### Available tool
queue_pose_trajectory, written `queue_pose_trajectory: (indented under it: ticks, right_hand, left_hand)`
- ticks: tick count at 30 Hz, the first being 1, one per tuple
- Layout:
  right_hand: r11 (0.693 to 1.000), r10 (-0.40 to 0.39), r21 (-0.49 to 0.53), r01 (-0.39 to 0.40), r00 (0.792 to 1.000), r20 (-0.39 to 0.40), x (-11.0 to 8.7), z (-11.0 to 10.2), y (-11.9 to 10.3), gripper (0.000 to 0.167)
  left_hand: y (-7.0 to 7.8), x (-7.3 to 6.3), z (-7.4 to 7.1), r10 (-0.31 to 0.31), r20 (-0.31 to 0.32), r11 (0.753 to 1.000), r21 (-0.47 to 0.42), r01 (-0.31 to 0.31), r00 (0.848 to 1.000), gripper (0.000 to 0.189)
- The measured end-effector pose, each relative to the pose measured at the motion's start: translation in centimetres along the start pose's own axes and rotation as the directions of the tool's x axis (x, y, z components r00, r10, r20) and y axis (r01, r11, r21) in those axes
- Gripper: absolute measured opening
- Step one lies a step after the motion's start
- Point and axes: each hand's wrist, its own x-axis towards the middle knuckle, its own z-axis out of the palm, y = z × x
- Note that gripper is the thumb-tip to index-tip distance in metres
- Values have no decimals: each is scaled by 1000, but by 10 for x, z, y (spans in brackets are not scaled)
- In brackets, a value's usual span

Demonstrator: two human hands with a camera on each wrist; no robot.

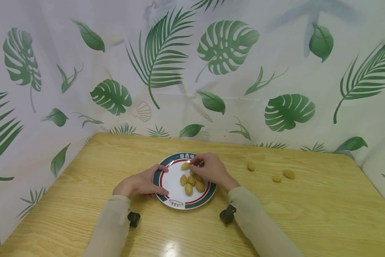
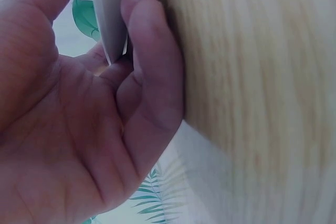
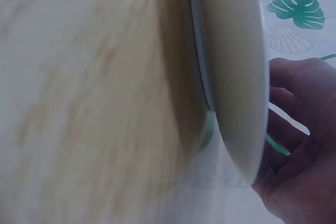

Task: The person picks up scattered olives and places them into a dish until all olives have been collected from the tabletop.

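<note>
A white plate [image 1: 174,184] with a dark green band and a red ring lies on the wooden table, holding several small yellow-brown oval fruits [image 1: 191,180]. My left hand [image 1: 144,182] grips its left rim, thumb over the top. In the left wrist view, curled fingers [image 2: 157,61] lie beneath the plate's edge [image 2: 111,14]. Over the plate's far right part, my right hand [image 1: 211,169] pinches one fruit [image 1: 185,166] at its fingertips. The right wrist view shows the plate's outer side [image 3: 236,66] hiding those fingertips; the right hand [image 3: 304,140] is partly visible behind it.
To the right on the table [image 1: 292,214] lie a loose fruit [image 1: 250,166], a smaller one [image 1: 277,179] and a third fruit [image 1: 289,174]. A leaf-printed cloth [image 1: 179,117] rises behind the table's far edge. Dark wrist cameras sit at both sleeves.
</note>
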Motion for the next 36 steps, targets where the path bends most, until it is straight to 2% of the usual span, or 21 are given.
queue_pose_trajectory:
  ticks: [8, 17, 30, 36]
  right_hand:
    - [998, -12, 66, 10, 1000, 21, -6, -7, 2, 16]
    - [998, -18, 62, 15, 999, 35, -17, -21, 8, 23]
    - [987, -154, 53, 153, 988, 19, -34, -43, 22, 28]
    - [984, -173, 48, 173, 985, 2, -41, -53, 29, 28]
  left_hand:
    - [0, 0, 1, 2, -2, 1000, -11, -2, 1000, 80]
    - [0, 0, 2, 4, -4, 1000, -1, -4, 1000, 80]
    - [-1, 0, 1, 3, -10, 1000, 12, -2, 1000, 81]
    - [-2, 0, 1, 11, -6, 1000, 13, -11, 1000, 80]
